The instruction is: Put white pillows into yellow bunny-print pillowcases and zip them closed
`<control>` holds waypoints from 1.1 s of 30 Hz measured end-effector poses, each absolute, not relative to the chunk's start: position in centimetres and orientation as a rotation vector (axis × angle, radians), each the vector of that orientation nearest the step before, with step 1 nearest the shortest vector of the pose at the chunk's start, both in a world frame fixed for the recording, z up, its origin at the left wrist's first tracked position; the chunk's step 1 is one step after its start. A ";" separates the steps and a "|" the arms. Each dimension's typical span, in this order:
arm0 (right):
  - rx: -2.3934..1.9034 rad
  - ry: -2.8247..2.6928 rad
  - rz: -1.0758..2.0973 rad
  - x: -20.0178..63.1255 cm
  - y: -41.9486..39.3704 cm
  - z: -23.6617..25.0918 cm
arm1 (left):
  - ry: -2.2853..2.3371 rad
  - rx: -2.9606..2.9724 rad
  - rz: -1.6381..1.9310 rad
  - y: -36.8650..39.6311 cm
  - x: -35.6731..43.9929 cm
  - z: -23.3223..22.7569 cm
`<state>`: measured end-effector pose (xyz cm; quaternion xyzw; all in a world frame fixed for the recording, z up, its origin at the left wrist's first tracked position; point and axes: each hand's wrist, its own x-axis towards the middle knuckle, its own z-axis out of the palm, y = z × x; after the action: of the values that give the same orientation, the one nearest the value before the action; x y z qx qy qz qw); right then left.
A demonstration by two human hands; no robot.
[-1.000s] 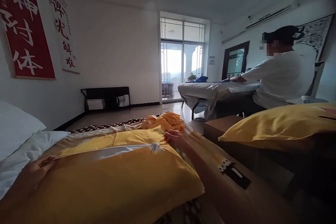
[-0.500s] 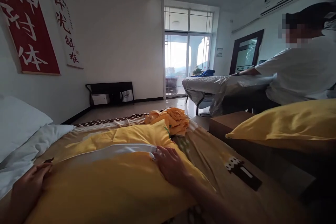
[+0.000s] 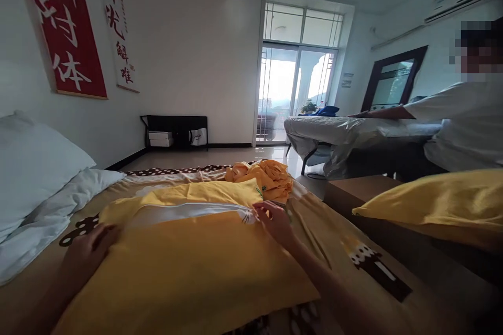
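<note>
A yellow pillowcase (image 3: 204, 261) lies on the bed in front of me, plump, with a long slit across its upper part. White filling or a white inner pillow (image 3: 168, 213) shows through the slit. At the slit's right end my right hand (image 3: 275, 222) is closed, thumb and finger pinching the pillowcase edge beside a small white patch with dark lines. My left hand (image 3: 88, 254) is at the pillowcase's left edge, its fingers together on the cloth; the fingertips are slightly blurred. Just beyond lies a crumpled heap of orange-yellow cloth (image 3: 271, 178).
White pillows (image 3: 35, 167) are at the left on the patterned bedsheet (image 3: 334, 251). Another yellow pillow (image 3: 440, 209) rests on a brown box (image 3: 353, 187) at the right. Behind it a person in a white shirt (image 3: 467, 115) leans over a plastic-covered table (image 3: 326, 128).
The view has shifted, so the room appears further right. My right hand stays at the slit's right end with its fingers more bent; the slit looks narrower. My left hand remains by the left edge.
</note>
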<state>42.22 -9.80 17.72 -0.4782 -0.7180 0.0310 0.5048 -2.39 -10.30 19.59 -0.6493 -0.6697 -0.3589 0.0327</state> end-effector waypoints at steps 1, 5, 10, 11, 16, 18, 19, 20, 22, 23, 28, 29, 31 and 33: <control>-1.144 -1.726 0.045 41.8 -9.5 18.4 | -1.990 -2.101 -1.101 -10.4 -1.6 20.2; -0.945 -1.988 -0.150 38.1 -10.0 19.5 | -1.541 -2.613 -1.022 -10.8 3.9 22.4; -0.978 -2.201 -0.305 34.8 -11.9 17.2 | -1.466 -2.789 -0.623 -11.6 9.3 20.0; -0.998 -2.208 -0.325 34.9 -12.1 16.7 | -1.491 -2.772 -0.579 -11.8 9.6 19.2; -1.038 -2.259 -0.312 36.7 -12.3 16.0 | -1.545 -2.728 -0.567 -13.3 9.0 18.2; -1.031 -2.262 -0.321 37.0 -12.3 16.3 | -1.548 -2.716 -0.573 -13.6 9.0 18.9; -1.022 -2.254 -0.342 37.0 -12.3 16.4 | -1.545 -2.704 -0.574 -13.7 9.3 19.3; -1.008 -2.249 -0.374 37.0 -12.4 16.5 | -1.544 -2.681 -0.571 -13.7 9.7 19.7; -0.966 -2.252 -0.447 36.8 -12.6 16.4 | -1.547 -2.612 -0.547 -13.8 11.0 20.5; -0.941 -2.264 -0.474 36.6 -12.8 16.3 | -1.544 -2.582 -0.517 -13.9 11.9 20.9; -0.858 -2.297 -0.368 36.5 -13.5 16.2 | -1.239 -2.763 -0.543 -14.0 16.8 22.3; -0.854 -2.260 -0.282 36.8 -13.4 16.4 | -1.160 -2.823 -0.582 -13.8 17.8 22.2; -0.855 -2.148 -0.111 38.0 -12.8 16.9 | -1.083 -2.859 -0.613 -13.3 19.4 21.5; -0.926 -1.991 -0.047 39.9 -11.9 17.5 | -1.090 -2.794 -0.568 -12.9 20.8 20.2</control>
<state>39.91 -11.91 17.51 -0.3754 -0.8070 -0.0192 0.4554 20.76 -12.92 20.17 -0.9144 -0.3567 -0.1860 0.0444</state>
